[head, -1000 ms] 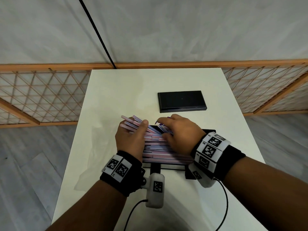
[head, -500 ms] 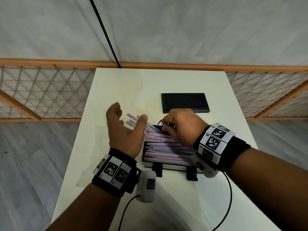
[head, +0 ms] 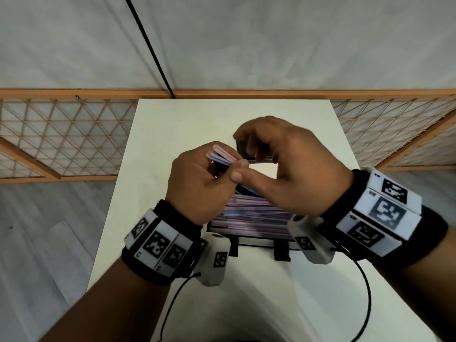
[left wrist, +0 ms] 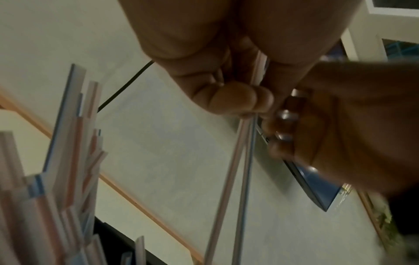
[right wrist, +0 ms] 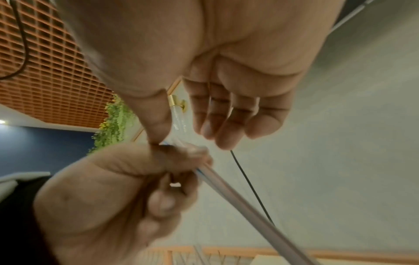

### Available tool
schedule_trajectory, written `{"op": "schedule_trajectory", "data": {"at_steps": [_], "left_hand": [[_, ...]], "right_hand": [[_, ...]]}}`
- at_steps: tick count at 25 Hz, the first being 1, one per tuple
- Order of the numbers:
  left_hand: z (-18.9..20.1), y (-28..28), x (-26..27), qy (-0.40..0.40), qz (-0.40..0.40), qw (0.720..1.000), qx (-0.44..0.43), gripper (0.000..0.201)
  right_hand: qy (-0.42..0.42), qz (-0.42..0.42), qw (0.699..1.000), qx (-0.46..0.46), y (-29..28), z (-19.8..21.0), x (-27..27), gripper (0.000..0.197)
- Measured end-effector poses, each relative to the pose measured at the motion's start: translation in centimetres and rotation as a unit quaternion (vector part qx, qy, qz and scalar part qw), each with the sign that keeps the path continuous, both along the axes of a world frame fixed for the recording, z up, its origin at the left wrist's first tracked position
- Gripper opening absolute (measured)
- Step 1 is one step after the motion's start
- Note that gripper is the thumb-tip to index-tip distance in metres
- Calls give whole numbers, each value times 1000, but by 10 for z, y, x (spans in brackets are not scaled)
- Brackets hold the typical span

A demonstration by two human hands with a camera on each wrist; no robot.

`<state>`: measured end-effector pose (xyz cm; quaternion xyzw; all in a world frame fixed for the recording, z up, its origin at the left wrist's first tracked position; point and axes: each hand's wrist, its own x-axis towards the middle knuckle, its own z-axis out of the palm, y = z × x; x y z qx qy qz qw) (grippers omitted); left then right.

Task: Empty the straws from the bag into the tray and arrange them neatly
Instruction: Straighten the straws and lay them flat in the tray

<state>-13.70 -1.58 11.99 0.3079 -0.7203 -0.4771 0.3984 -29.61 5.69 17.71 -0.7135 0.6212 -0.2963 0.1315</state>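
Change: both hands, which were down on the straw pile half a second ago, are now raised above it; we note the left hand (head: 197,186) has closed from an open palm onto a few straws.
Left hand: we see fingers curled round a small bundle of straws (head: 222,155), whose ends stick out past the knuckles, up and to the left.
Right hand (head: 286,166): thumb tip touches the left hand at the bundle; the fingers (right wrist: 229,123) hang loosely bent and apart, around nothing that we can see.
Straw pile (head: 249,215): pink, blue and white straws lie lengthwise, roughly parallel, in the black tray (head: 281,253), below the hands.
Tray: stands on the white table (head: 158,134), near its front edge.
Elsewhere: a flat black slab (head: 243,148) lies farther back on the table, mostly hidden by the right hand.
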Motion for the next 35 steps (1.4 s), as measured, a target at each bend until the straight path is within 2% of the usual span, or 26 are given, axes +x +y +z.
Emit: {"op": "schedule_trajectory", "data": {"at_steps": [2, 5, 8, 9, 10, 12, 13, 15, 16, 17, 18, 20, 21, 23, 25, 26, 29, 31, 34, 35], "left_hand": [[-1, 4, 1, 16, -3, 999, 29, 8], [-12, 13, 3, 28, -12, 998, 51, 9], [-24, 12, 9, 91, 68, 989, 89, 26], [-26, 13, 7, 106, 66, 988, 95, 28], [-28, 16, 4, 97, 43, 991, 82, 28], [-32, 25, -4, 5, 15, 1000, -2, 31], [-35, 27, -6, -37, 27, 998, -53, 33], [-41, 17, 1, -59, 110, 984, -129, 27], [-43, 9, 9, -49, 160, 976, -137, 21], [-45, 1, 16, -41, 208, 970, -121, 18], [-48, -6, 23, -38, 258, 962, -85, 24], [-59, -16, 29, -16, 315, 947, 54, 41], [-65, -18, 26, 18, 317, 937, 145, 48], [-71, -19, 14, 117, 264, 903, 319, 53], [-76, -16, 3, 159, 198, 877, 407, 44], [-77, -15, -2, 156, 181, 879, 412, 37], [-78, -13, -13, 113, 180, 912, 352, 17], [-74, -13, -18, 109, 210, 905, 355, 27], [-69, -12, -23, 166, 232, 873, 395, 40], [-70, -12, -23, 162, 241, 877, 383, 40]], "right_hand": [[0, -12, 997, 72, 12, -23, -8, 52], [33, -9, 986, 165, 24, -61, -9, 28], [112, -2, 971, 213, 35, -85, -11, 39], [135, -1, 964, 230, 37, -89, -10, 41], [144, 0, 960, 239, 39, -93, -10, 39], [133, 2, 962, 240, 37, -97, -5, 32], [125, -2, 962, 244, 35, -99, -3, 31], [124, -24, 956, 263, 35, -107, -7, 38], [138, -36, 952, 269, 37, -112, -11, 48], [154, -54, 949, 270, 40, -117, -17, 61], [158, -76, 948, 265, 43, -122, -21, 71], [151, -118, 945, 266, 46, -127, -24, 82], [151, -128, 939, 281, 46, -130, -24, 87], [153, -127, 927, 319, 44, -137, -22, 93], [150, -118, 922, 338, 43, -142, -17, 88], [146, -118, 923, 336, 42, -144, -15, 84], [131, -129, 925, 333, 40, -147, -14, 76], [129, -138, 922, 339, 40, -149, -14, 76], [150, -150, 923, 321, 41, -149, -11, 72], [150, -157, 924, 316, 42, -148, -11, 72]]}}
